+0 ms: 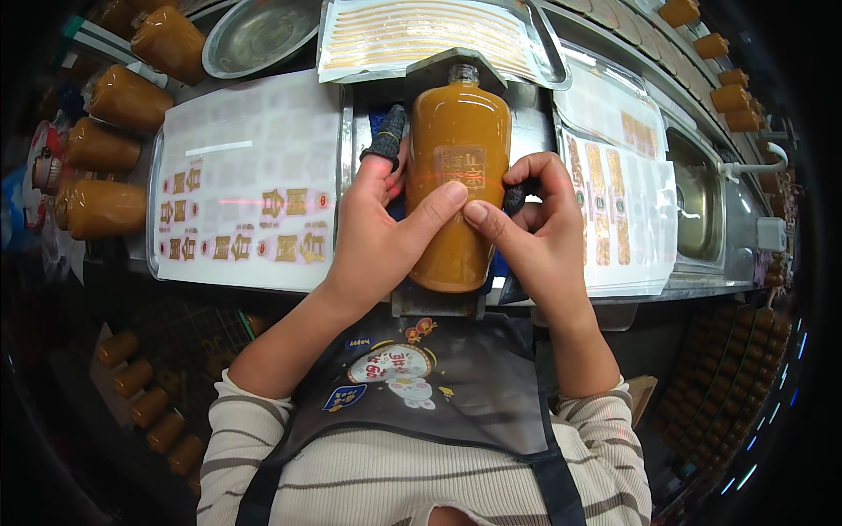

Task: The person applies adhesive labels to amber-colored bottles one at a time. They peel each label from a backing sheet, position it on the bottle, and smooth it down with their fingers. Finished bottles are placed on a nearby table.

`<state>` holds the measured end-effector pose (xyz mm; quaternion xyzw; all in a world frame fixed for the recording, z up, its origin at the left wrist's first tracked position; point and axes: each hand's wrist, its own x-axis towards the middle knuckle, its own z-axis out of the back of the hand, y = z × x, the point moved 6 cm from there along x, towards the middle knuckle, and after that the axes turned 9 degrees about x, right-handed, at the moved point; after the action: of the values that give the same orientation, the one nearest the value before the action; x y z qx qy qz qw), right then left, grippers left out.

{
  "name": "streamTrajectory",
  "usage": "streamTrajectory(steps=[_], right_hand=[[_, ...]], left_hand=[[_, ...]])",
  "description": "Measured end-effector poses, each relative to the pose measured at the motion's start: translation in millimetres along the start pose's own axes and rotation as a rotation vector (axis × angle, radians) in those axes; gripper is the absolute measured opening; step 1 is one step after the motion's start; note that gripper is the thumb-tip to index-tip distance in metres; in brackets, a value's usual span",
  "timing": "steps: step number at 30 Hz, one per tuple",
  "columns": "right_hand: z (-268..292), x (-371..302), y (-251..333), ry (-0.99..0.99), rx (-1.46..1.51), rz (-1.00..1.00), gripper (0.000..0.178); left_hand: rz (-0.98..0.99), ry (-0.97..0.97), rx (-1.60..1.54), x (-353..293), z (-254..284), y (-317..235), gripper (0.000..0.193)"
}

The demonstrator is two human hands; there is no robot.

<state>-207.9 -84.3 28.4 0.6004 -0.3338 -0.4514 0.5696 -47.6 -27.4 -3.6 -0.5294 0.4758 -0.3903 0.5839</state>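
Note:
A brown glazed bottle (461, 114) with a bare threaded neck lies on a metal holder (438, 304) in front of me, its neck pointing away. On its upper face sits a translucent decal (458, 161) with gold characters, crossed by a thin red light line. My left hand (373, 232) is around the bottle's left side, thumb pressed at the decal's lower edge, a dark finger cover on a raised finger. From the right, my right hand (545, 237) grips the bottle, thumb just below the decal and forefinger bent. The fingers beneath are partly hidden.
A white decal sheet (237, 162) lies on a tray at left, and more decal strips (605, 202) at right. Behind are a tray of gold strips (434, 39) and a metal bowl (263, 39). Brown bottles (105, 145) line the left; a sink (697, 197) is at right.

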Motion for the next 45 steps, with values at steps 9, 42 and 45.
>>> streamTrajectory(steps=[9, 42, 45], right_hand=[[-1, -2, -1, -0.034, 0.043, 0.002, 0.038], [-1, -1, 2, -0.013, 0.054, -0.008, 0.036], [-1, -2, 3, -0.014, 0.050, -0.018, 0.036]], left_hand=[[-0.009, -0.108, -0.036, -1, 7, 20, 0.038], [-0.044, -0.074, -0.070, -5, 3, 8, 0.039], [-0.052, -0.091, -0.082, -5, 2, 6, 0.039]])
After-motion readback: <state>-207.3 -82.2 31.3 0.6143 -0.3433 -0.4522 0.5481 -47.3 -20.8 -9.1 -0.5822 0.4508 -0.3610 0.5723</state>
